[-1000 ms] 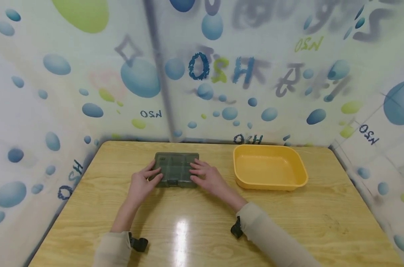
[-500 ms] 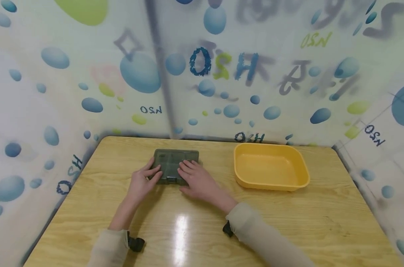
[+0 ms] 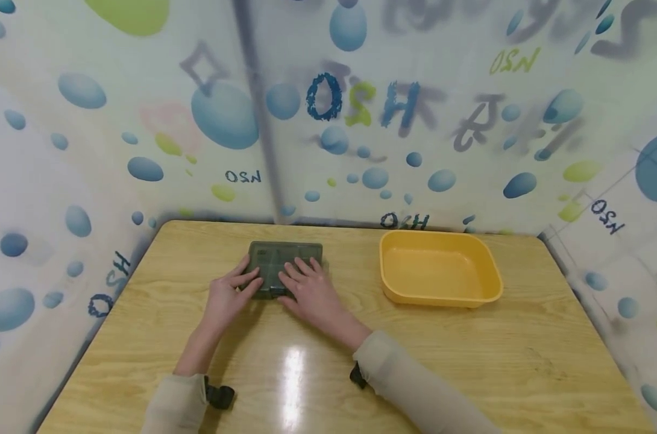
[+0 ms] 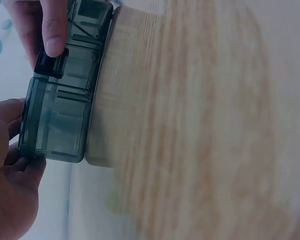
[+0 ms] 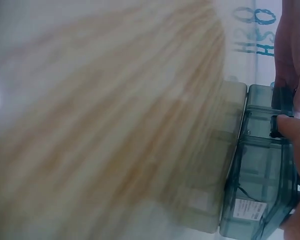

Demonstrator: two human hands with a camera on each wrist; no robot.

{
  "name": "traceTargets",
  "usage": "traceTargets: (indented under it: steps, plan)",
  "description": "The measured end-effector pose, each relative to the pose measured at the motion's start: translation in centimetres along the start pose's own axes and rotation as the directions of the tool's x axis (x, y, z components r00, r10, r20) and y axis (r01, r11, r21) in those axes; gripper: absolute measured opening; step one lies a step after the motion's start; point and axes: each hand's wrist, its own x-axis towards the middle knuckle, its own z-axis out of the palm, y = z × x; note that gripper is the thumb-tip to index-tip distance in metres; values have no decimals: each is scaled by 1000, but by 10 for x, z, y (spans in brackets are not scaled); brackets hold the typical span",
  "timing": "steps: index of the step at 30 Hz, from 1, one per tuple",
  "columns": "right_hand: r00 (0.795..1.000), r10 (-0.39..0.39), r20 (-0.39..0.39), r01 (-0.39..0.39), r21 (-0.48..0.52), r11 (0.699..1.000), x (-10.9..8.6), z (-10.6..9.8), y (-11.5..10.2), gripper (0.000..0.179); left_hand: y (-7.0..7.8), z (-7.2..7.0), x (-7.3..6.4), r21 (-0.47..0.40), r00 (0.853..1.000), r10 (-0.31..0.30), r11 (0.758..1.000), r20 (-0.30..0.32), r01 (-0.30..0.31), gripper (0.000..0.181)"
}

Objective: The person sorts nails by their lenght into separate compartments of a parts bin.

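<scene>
A dark translucent green compartment box (image 3: 271,253) lies flat on the table, its lid down and its black latch (image 4: 52,65) at the front. My left hand (image 3: 225,298) grips the box's left end, fingers along the side and thumb at the front corner. Spread, fairly straight fingers of my right hand (image 3: 314,295) rest on the lid, right of the middle. In the right wrist view, the right thumb (image 5: 294,129) presses at the latch. A small white label (image 5: 249,209) shows through the front wall. Inside are dividers and thin dark strands.
A yellow plastic basin (image 3: 439,300) stands to the right of the box on the wooden table (image 3: 469,367). Behind the table's back edge hangs a patterned backdrop (image 3: 442,108) with blue and green drops. Light glares off the tabletop in front of the box.
My right hand has moved left from the box's right edge onto the lid, and its thumb has come to the front by the latch. The left hand keeps its grip on the left end.
</scene>
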Motion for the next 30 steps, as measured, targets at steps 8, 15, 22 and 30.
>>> traceTargets:
  steps: [8, 15, 22, 30]
  plan:
    - [999, -4, -37, 5, 41, 999, 1, 12, -5, 48, -8, 0, -6, 8, 1000, -11, 1000, -9, 11, 30]
    - [989, 49, -142, -16, 229, 973, 3, 25, -6, 36, -12, 2, -6, 23, 1000, -27, 999, -5, 27, 30]
    - [978, 82, -193, -27, 272, 962, 9, 28, -3, 32, -15, 2, 2, 4, 1000, -2, 1000, -19, 2, 31]
    - [994, 109, -31, -89, 373, 924, 9, 20, 4, 38, -5, -1, 10, 124, 997, -31, 992, 74, 21, 31]
